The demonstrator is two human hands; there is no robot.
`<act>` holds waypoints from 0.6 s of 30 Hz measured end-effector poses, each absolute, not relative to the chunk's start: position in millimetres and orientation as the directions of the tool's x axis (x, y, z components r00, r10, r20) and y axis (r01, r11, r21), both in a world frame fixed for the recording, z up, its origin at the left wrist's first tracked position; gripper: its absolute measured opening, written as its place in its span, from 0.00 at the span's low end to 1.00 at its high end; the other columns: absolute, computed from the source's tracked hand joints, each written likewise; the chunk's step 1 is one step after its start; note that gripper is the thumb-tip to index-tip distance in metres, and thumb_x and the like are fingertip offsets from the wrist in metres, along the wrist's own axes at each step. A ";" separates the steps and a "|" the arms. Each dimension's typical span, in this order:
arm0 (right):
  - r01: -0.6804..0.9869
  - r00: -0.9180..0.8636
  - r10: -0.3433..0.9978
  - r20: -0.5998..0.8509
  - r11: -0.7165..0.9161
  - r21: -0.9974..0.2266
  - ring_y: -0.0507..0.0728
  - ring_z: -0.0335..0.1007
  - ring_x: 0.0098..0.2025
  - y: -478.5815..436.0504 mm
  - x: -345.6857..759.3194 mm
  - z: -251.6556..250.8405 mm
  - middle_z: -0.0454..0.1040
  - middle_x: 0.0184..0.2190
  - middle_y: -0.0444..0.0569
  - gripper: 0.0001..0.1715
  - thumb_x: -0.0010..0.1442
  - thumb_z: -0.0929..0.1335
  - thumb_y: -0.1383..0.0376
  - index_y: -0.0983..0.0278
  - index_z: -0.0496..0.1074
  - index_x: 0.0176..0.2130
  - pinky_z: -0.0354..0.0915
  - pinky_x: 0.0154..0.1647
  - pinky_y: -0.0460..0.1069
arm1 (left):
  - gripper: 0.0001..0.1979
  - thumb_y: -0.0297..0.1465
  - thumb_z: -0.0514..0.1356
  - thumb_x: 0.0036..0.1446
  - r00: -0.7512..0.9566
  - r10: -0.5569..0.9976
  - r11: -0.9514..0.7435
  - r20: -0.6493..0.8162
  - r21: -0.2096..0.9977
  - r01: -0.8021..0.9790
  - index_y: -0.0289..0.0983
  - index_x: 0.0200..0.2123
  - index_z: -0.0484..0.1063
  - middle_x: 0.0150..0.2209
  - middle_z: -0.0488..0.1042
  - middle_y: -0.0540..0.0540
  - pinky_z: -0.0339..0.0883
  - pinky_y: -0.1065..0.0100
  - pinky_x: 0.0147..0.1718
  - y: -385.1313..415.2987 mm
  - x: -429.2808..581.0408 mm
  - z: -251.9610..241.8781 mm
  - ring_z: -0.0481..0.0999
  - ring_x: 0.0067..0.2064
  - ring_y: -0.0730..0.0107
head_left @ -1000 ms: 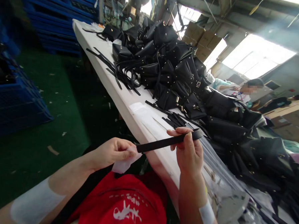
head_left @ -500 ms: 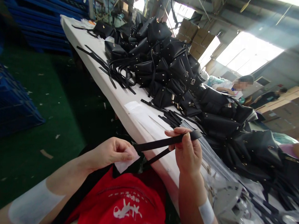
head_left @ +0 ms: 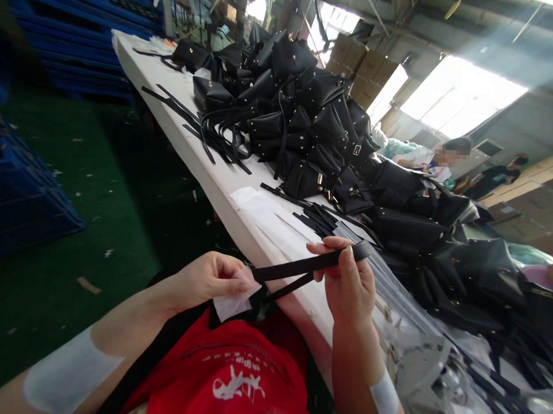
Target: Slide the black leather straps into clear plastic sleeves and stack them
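Observation:
My left hand [head_left: 210, 282] is closed, pinching one end of a black strap [head_left: 296, 268] together with a small white sheet of paper [head_left: 232, 305]. My right hand [head_left: 346, 283] is closed on the strap's other end, thumb on top. The strap runs taut between both hands above the near edge of the white table [head_left: 222, 179], and a second length of it hangs slanted below. A red garment [head_left: 230, 377] lies under my arms.
A big heap of black bags [head_left: 309, 122] covers the table's middle and right. Loose black straps [head_left: 206, 132] and white paper slips [head_left: 267, 216] lie near the table edge. Blue crates [head_left: 21, 200] stand on the green floor at left. A person [head_left: 439, 163] sits beyond the bags.
A second length of the strap has dropped into view below the taut part. The paper in my left hand has shifted slightly. Both hands stay nearly in place.

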State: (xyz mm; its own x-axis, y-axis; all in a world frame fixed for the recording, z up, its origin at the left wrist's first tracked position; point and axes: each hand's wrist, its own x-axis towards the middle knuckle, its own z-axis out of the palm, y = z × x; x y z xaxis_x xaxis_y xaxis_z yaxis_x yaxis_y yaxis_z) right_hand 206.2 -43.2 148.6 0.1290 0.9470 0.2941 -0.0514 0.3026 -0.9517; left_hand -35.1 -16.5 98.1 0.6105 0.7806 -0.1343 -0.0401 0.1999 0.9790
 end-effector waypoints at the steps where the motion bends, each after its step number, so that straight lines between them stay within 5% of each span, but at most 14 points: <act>1: -0.049 0.129 0.947 0.294 0.302 -0.952 0.53 0.67 0.22 -42.9 206.4 148.2 0.82 0.35 0.51 0.18 0.68 0.62 0.51 0.61 0.71 0.43 0.65 0.24 0.50 | 0.15 0.41 0.69 0.51 0.611 0.781 0.195 -0.132 0.980 -0.037 0.33 0.25 0.78 0.29 0.75 0.46 0.65 0.74 0.25 -16.6 -34.7 98.3 0.71 0.28 0.73; 11: -0.033 0.035 0.986 0.166 0.167 -0.985 0.53 0.67 0.24 -39.8 201.4 142.2 0.82 0.36 0.52 0.21 0.66 0.64 0.48 0.61 0.72 0.43 0.66 0.26 0.50 | 0.18 0.42 0.70 0.49 0.631 0.765 0.191 -0.133 0.981 -0.025 0.32 0.22 0.77 0.30 0.75 0.45 0.63 0.72 0.25 -13.7 -29.5 94.3 0.70 0.28 0.72; 16: 0.043 -0.209 0.977 0.027 0.037 -0.998 0.61 0.74 0.47 -42.2 173.8 104.9 0.78 0.44 0.53 0.27 0.61 0.67 0.43 0.61 0.77 0.43 0.70 0.46 0.55 | 0.21 0.49 0.68 0.49 0.576 0.801 0.231 -0.167 0.972 -0.039 0.34 0.26 0.77 0.25 0.74 0.48 0.64 0.71 0.25 -21.6 -7.1 87.9 0.69 0.26 0.71; 18: -0.017 -0.177 0.984 -0.027 -0.031 -0.999 0.63 0.73 0.50 -33.1 172.5 92.8 0.77 0.49 0.54 0.31 0.57 0.68 0.41 0.62 0.78 0.44 0.70 0.48 0.56 | 0.24 0.53 0.64 0.52 0.514 0.836 0.215 -0.194 0.976 0.019 0.37 0.28 0.77 0.23 0.75 0.48 0.65 0.70 0.25 -29.7 0.2 79.2 0.71 0.25 0.70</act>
State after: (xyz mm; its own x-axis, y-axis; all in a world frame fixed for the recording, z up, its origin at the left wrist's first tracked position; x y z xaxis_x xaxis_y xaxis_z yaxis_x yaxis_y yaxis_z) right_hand 172.5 -33.1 92.8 -0.1770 0.9838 -0.0271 -0.0175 -0.0307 -0.9994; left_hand 0.2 -29.7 79.2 0.5137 0.8357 -0.1942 0.0189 0.2153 0.9764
